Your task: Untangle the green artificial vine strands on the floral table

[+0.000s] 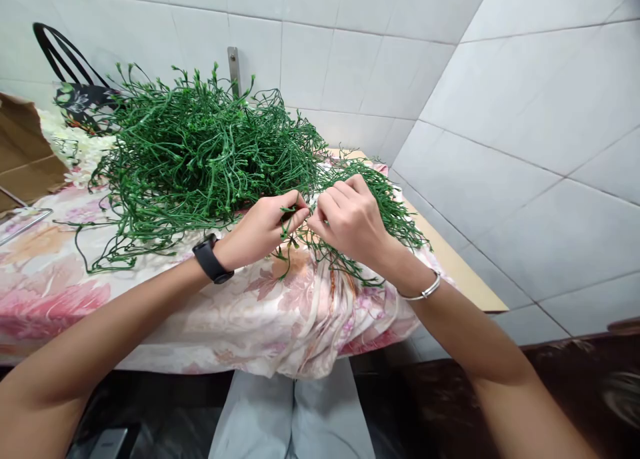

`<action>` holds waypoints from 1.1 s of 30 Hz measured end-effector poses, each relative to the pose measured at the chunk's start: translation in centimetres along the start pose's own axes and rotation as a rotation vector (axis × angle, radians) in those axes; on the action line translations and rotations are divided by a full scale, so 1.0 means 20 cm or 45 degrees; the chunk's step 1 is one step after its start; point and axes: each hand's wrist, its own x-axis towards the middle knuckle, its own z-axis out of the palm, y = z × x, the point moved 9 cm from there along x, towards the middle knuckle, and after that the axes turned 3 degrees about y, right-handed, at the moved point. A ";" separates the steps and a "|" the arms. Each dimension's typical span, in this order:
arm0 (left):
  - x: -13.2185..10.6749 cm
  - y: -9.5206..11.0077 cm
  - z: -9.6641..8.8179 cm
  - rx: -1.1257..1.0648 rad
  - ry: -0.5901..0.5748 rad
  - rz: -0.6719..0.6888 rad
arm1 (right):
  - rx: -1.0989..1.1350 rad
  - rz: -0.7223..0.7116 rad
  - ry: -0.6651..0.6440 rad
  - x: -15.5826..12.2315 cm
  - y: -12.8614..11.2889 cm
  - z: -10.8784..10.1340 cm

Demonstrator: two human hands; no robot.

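Both hands meet at the bench's front edge. Left hand (263,229), watch (213,260) on its wrist, fingers pinched together on a green sprig (289,227) hanging down over the cloth (150,299). Right hand (350,222), bangle (425,289) on its wrist, fingers curled in and closed on the same sprig, fingertips just beside the left's. Sprig runs out of the big green pile (200,152) on the bench (460,265), pile sitting right behind the hands. Cardboard (20,152) at far left, black bag (75,92) behind the pile, tiled wall (500,112) at right.
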 end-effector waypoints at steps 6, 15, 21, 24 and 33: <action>-0.01 -0.01 -0.01 0.110 0.064 -0.034 | 0.071 0.046 -0.074 0.00 0.00 0.00; -0.02 0.01 -0.03 0.160 0.160 0.022 | 0.061 0.026 -0.083 0.01 -0.05 0.00; -0.06 -0.03 -0.07 0.232 0.243 -0.009 | 0.067 0.403 -0.013 -0.03 0.28 -0.03; -0.05 -0.09 -0.10 0.064 0.262 -0.077 | 0.213 0.670 0.000 -0.08 0.52 -0.02; -0.03 -0.17 -0.10 -0.364 0.285 -0.162 | 0.336 0.834 -0.047 -0.16 0.67 0.08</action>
